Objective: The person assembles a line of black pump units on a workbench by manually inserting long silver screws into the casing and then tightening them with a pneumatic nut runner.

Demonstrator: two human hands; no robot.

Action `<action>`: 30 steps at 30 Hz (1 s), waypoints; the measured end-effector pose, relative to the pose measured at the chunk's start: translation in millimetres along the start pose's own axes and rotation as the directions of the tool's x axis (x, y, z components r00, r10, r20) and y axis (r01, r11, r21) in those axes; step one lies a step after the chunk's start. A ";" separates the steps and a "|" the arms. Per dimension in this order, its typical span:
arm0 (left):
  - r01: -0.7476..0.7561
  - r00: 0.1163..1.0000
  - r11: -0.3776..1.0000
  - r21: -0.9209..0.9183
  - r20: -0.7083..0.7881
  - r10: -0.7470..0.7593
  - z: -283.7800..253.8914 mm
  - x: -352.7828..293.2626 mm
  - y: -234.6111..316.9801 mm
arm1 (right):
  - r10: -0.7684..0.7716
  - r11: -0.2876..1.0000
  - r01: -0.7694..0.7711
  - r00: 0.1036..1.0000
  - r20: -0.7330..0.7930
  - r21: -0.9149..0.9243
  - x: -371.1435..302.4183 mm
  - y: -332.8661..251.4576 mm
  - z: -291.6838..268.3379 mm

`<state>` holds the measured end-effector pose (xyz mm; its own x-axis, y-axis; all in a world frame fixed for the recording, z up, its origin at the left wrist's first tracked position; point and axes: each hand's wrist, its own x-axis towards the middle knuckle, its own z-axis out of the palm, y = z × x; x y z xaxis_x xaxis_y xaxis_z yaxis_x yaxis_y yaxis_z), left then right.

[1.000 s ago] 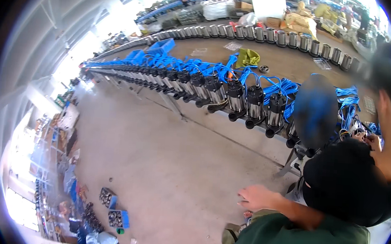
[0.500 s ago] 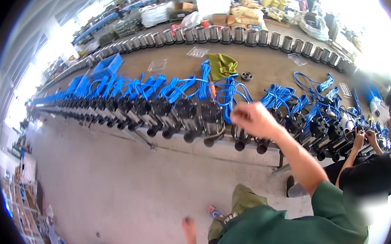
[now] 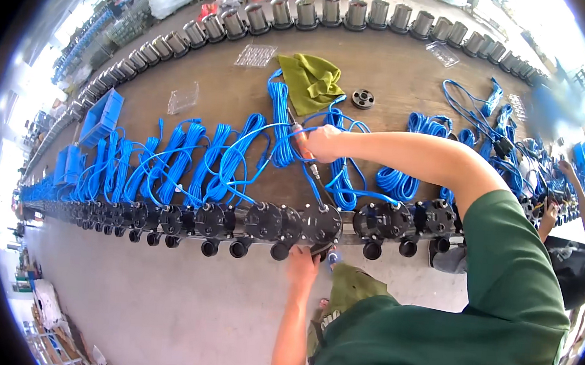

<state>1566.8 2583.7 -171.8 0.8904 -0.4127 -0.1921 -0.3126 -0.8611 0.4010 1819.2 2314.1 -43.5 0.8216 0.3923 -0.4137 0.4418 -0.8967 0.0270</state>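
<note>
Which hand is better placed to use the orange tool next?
Probably the right hand: it is at the orange tool over the table, while the left hand is down at a black-topped pump.

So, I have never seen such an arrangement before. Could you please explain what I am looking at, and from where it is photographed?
There is no robot here: a person works with two bare hands. The camera is a wide fisheye worn on the person's head, looking down, so straight edges bend. On the long brown table lie blue cable bundles, a green cloth and a black disc. Metal cylinders line its far edge, black-topped units its near edge. The right hand is at an orange-handled tool; whether it grips is unclear. The left hand is at one unit's near side. Another person is at the right.
</note>
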 end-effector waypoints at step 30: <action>-0.281 0.698 0.006 -0.960 -0.199 0.688 -423.3 -6.8 291.7 | 0.644 0.750 0.069 0.148 -0.750 0.658 -219.9 -129.4 -75.1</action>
<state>1609.6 2461.0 325.7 0.4723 -0.8212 0.3204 0.0658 0.3953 0.9162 1608.4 2359.3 112.3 0.6769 -0.3660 0.6387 0.1508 -0.7803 -0.6069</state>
